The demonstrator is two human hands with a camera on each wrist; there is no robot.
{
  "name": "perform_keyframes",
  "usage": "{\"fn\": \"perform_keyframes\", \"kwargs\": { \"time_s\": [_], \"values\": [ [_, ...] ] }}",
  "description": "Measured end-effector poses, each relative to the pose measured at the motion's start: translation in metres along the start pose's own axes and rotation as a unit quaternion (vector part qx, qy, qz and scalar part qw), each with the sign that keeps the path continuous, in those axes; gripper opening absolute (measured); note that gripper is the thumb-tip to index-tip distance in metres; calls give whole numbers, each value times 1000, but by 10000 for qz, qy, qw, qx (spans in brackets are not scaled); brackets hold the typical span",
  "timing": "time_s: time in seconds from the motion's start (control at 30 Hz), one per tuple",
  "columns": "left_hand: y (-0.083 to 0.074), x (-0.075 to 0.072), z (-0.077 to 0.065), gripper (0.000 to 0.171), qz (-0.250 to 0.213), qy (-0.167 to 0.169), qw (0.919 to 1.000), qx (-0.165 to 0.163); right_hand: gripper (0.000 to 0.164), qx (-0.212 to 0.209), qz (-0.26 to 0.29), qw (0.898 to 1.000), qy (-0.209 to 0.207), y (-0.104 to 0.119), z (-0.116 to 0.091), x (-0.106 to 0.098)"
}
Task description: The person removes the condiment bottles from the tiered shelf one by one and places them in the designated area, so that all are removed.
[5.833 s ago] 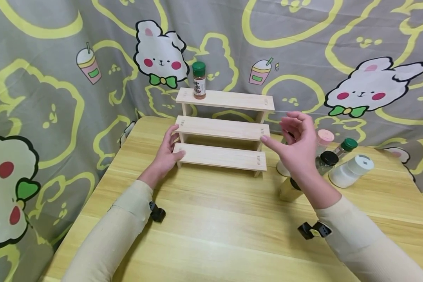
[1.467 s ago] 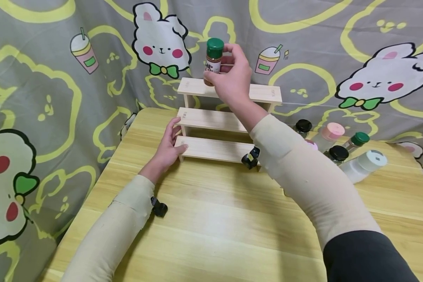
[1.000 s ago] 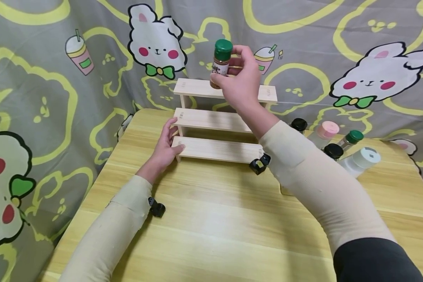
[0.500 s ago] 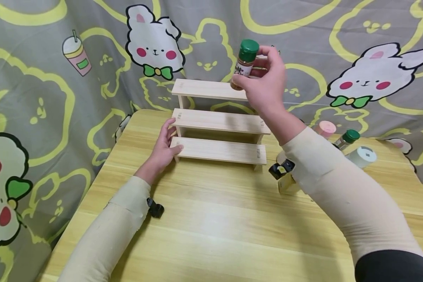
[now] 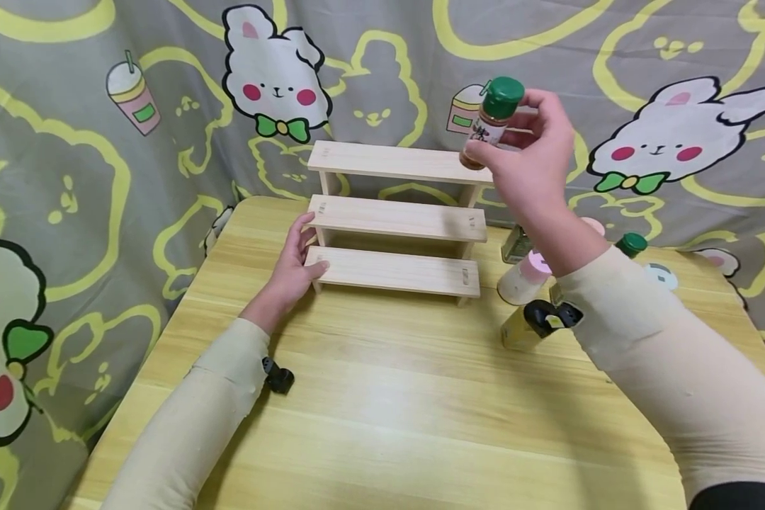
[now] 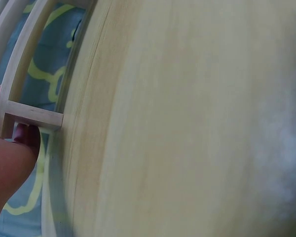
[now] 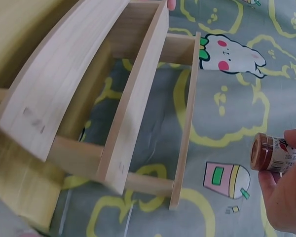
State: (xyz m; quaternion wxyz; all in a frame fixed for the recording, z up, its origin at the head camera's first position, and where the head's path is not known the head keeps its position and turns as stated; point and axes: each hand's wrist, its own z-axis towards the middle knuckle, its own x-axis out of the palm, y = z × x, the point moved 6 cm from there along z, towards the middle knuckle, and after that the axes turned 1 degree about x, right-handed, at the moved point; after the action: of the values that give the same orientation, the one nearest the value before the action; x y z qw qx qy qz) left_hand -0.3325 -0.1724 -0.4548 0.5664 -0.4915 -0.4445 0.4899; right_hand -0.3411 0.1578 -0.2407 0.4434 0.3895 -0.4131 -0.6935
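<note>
In the head view, my right hand (image 5: 535, 159) grips a spice jar (image 5: 489, 126) with a green lid, reddish-brown contents and a printed label. The jar leans a little and hangs above the right end of the top shelf. In the right wrist view, the jar's base (image 7: 259, 152) is apart from the rack (image 7: 138, 89). My left hand (image 5: 290, 273) holds the left end of the three-tier wooden rack (image 5: 395, 217), its thumb lying on the lowest shelf. Only part of that hand (image 6: 10, 163) shows in the left wrist view, against the rack's end.
Right of the rack, several seasoning containers stand on the wooden table (image 5: 357, 411): a pink-lidded bottle (image 5: 523, 280), a dark-topped jar (image 5: 516, 244), a yellowish container (image 5: 516, 331) and a green-lidded jar (image 5: 632, 244). My right forearm partly covers them. A patterned curtain (image 5: 370, 85) hangs behind.
The jar stood on the top shelf's left end, my right hand empty. Now that hand has gripped and lifted it and carried it rightward along the shelf. My left hand stays on the rack.
</note>
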Motion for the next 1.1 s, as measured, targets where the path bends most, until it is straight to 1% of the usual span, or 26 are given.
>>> {"fn": "perform_keyframes", "kwargs": {
  "time_s": [0.2,0.57,0.6,0.77,1.0,1.1],
  "values": [
    [-2,1,-1,89,-32,24,10000,19,57,-93,-176,9997,-162,-2,-2,-19],
    [-1,0,0,90,-11,19,10000,-44,60,109,-179,9992,-353,-8,-10,-52],
    [-1,1,0,90,-13,22,10000,-41,61,115,-155,9991,-375,-8,-11,-55],
    [-2,3,-1,90,-80,43,10000,-26,63,119,497,9977,-455,-13,-14,-71],
    [-2,2,-1,90,-71,11,10000,-2,63,114,10,9982,-595,-18,-20,-92],
    [-2,2,-1,90,-80,13,10000,18,65,155,186,9977,-635,-21,-23,-101]
  ]
}}
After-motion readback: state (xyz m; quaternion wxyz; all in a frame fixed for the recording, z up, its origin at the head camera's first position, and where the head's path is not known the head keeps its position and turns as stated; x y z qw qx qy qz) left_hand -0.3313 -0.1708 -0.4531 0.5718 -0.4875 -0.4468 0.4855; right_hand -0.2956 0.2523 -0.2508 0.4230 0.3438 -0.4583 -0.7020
